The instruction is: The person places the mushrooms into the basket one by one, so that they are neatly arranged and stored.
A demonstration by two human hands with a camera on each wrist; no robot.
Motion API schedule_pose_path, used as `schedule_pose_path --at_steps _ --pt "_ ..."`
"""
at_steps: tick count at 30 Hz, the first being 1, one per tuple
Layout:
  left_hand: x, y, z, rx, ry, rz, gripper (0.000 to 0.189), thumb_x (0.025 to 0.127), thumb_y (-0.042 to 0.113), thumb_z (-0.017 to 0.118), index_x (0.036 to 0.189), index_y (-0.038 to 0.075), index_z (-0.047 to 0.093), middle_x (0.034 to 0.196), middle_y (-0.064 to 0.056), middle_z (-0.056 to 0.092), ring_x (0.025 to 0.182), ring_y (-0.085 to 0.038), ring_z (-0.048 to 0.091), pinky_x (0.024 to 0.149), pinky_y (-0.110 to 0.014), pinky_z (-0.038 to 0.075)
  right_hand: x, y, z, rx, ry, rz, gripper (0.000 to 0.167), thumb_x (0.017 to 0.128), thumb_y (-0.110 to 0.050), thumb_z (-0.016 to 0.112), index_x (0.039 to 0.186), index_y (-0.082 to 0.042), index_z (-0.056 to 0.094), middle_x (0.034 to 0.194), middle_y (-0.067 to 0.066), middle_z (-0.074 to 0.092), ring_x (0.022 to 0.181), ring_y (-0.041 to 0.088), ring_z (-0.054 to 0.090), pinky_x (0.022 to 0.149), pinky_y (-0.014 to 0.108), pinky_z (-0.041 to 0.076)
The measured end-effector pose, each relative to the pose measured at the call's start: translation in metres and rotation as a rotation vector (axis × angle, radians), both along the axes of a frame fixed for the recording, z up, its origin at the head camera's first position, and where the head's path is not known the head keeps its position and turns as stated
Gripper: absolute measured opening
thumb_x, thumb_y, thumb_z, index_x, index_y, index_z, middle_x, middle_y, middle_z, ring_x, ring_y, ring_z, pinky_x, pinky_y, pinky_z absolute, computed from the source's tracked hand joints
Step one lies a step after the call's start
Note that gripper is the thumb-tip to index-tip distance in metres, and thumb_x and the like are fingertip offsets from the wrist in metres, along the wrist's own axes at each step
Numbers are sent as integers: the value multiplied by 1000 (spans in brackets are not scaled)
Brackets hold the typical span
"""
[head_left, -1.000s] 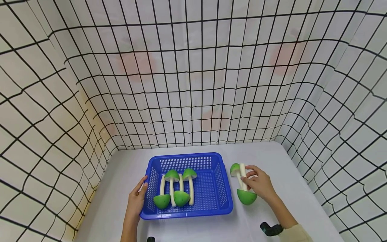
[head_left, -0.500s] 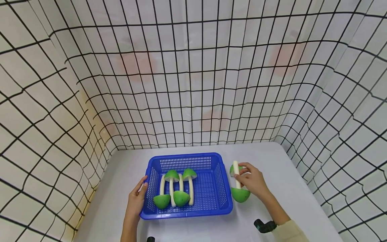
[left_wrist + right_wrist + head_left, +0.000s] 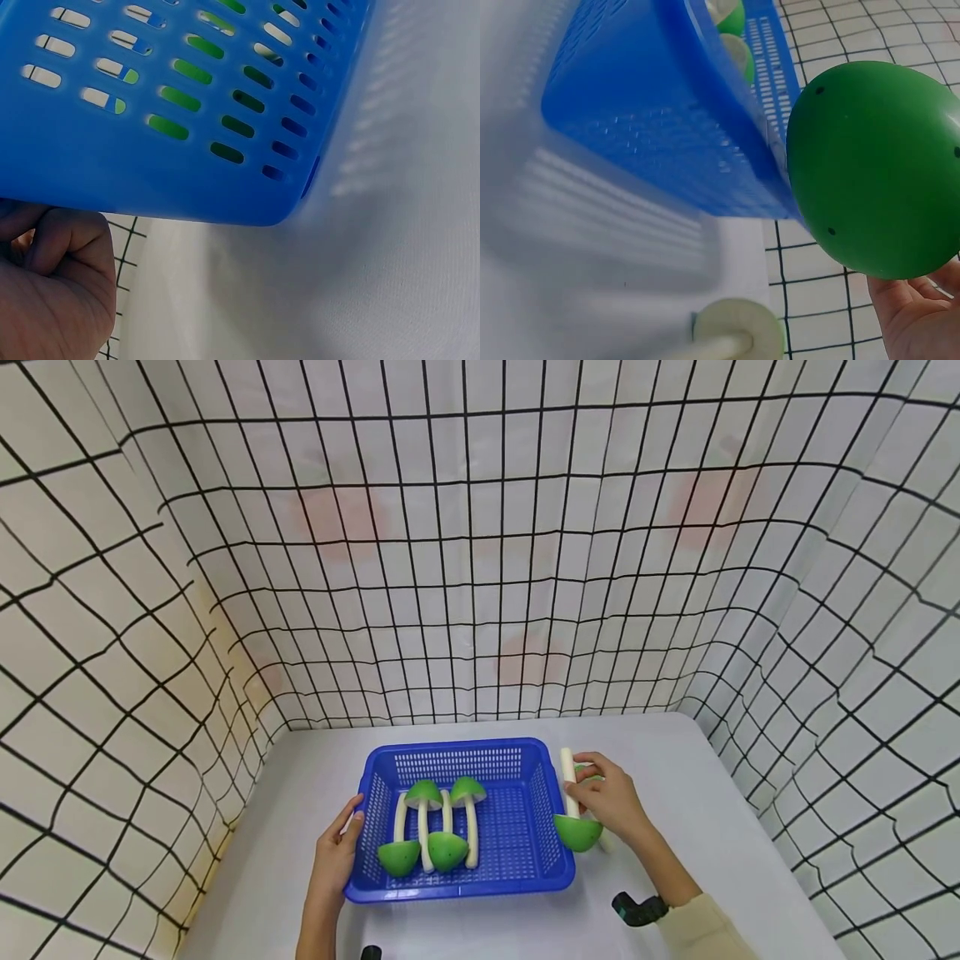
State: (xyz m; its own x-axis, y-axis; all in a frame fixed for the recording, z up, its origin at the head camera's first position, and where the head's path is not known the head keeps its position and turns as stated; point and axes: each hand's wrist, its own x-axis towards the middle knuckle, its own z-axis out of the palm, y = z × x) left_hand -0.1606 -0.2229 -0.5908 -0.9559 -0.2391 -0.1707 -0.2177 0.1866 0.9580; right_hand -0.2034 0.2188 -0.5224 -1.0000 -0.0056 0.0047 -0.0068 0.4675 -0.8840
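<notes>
A blue plastic basket [image 3: 517,887] with slotted walls stands on the table, several toy mushrooms [image 3: 447,852] with green caps and white stalks lying side by side in its left half. My left hand [image 3: 332,857] holds the basket's left rim; in the left wrist view its fingers [image 3: 71,232] are curled at the rim. Between the thumb and fingers of my right hand [image 3: 617,803] is the white stalk of another toy mushroom [image 3: 578,833], cap toward me, at the basket's right rim. Partly hidden behind that hand, one more mushroom [image 3: 739,330] lies on the table.
The white table [image 3: 705,827] reaches back to a white cloth wall with a black grid [image 3: 480,568], which also rises on both sides. A black angled piece [image 3: 637,910] sits at my right wrist, and a small black tip [image 3: 371,952] shows near the front edge.
My right hand has carried its mushroom left from above the lying mushroom to the basket's right rim. The left hand and the mushrooms in the basket stay put.
</notes>
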Motion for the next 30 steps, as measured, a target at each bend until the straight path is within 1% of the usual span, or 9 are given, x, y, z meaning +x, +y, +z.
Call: schedule_pose_path --at_steps 4,8,12,15,21,26,30 --pt "1 0 0 -8 -4 1 50 107 47 50 154 29 49 156 -23 48 119 -41 65 97 -54 57 1 -11 0 -34 -18 1 53 93 -18 77 140 -8 55 108 16 66 71 17 71 64 37 62" --pt "3 -2 -1 -25 -15 10 50 107 48 50 154 29 49 153 -24 51 113 -37 68 94 -52 59 2 -24 -2 -50 -16 18 52 92 -16 77 139 -7 56 107 16 66 68 16 70 63 40 62" --pt "5 -3 -2 -25 -26 16 48 108 45 51 153 31 50 151 -23 53 110 -33 69 92 -48 60 1 -36 -5 -71 -10 35 53 91 -16 78 139 -8 56 106 15 66 67 15 69 60 36 61" --pt "4 -3 -3 -19 -24 10 48 108 45 51 154 31 50 152 -23 52 111 -32 68 93 -48 60 -1 -43 -7 -83 -9 37 53 91 -15 79 138 -8 57 105 15 66 65 15 68 57 34 60" --pt "0 -3 -1 0 -2 12 50 107 49 51 153 30 51 153 -21 52 111 -32 68 92 -45 60 -6 -56 -11 -92 12 49 50 91 -14 78 137 -6 58 102 14 65 62 17 65 57 36 60" --pt "0 -2 1 19 -4 0 51 106 50 51 154 30 50 156 -19 49 112 -33 68 89 -40 61 -8 -65 -15 -87 7 50 51 90 -14 79 136 -8 59 101 11 67 64 17 66 55 31 59" --pt "-1 -3 1 35 -15 -8 53 107 48 51 155 29 47 154 -22 50 110 -31 68 86 -37 61 -9 -71 -17 -79 5 57 51 90 -13 79 137 -8 59 101 10 67 65 17 66 56 30 59"
